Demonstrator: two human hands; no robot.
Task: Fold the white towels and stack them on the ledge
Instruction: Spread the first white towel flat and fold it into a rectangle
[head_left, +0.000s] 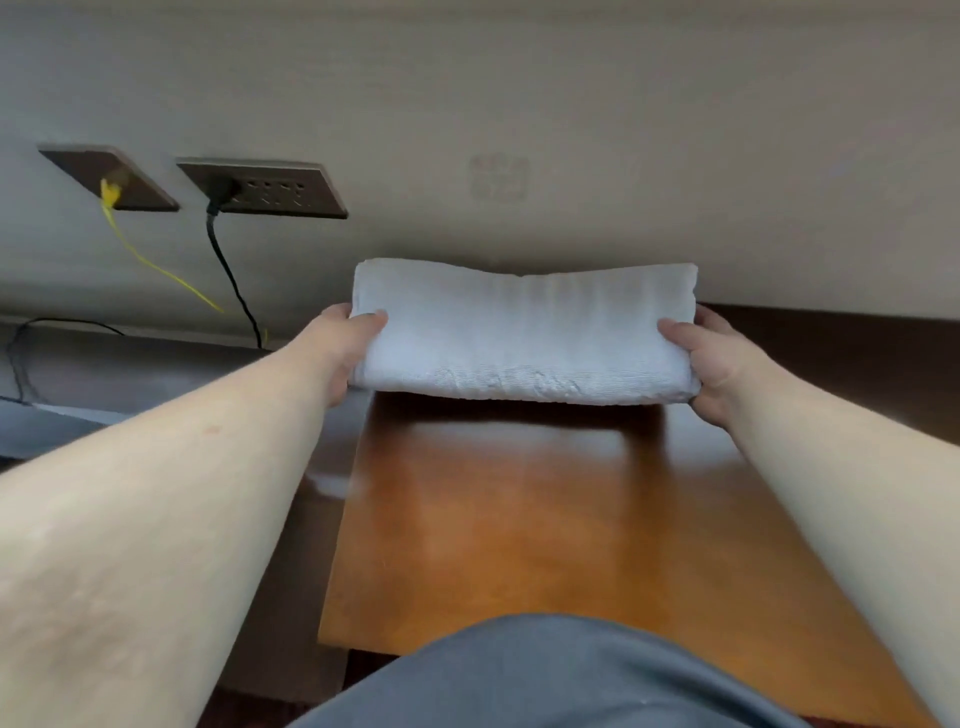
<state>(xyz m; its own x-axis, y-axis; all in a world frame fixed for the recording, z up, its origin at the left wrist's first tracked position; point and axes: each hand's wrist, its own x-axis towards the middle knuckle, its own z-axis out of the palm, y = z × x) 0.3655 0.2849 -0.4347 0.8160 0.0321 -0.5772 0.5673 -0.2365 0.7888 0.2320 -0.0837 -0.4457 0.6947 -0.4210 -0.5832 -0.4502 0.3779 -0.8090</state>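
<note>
A folded white towel (524, 332) is held level above the far end of a wooden table (545, 519), close to the wall (571, 130); its left end is gripped by the left hand (345, 345), thumb on top; its right end is gripped likewise by the right hand (709, 358); a yellow cable (150, 262) and a black cable (228, 270) are plugged into wall sockets at the left.

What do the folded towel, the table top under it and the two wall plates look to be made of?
Folded towel: white woven cotton by the look, fine ribbed texture, matte.
Table top: wood or wood veneer, orange-brown, glossy; it mirrors the light.
Wall plates: dark brown, smooth and matte, plastic or metal; cannot tell which.
</note>
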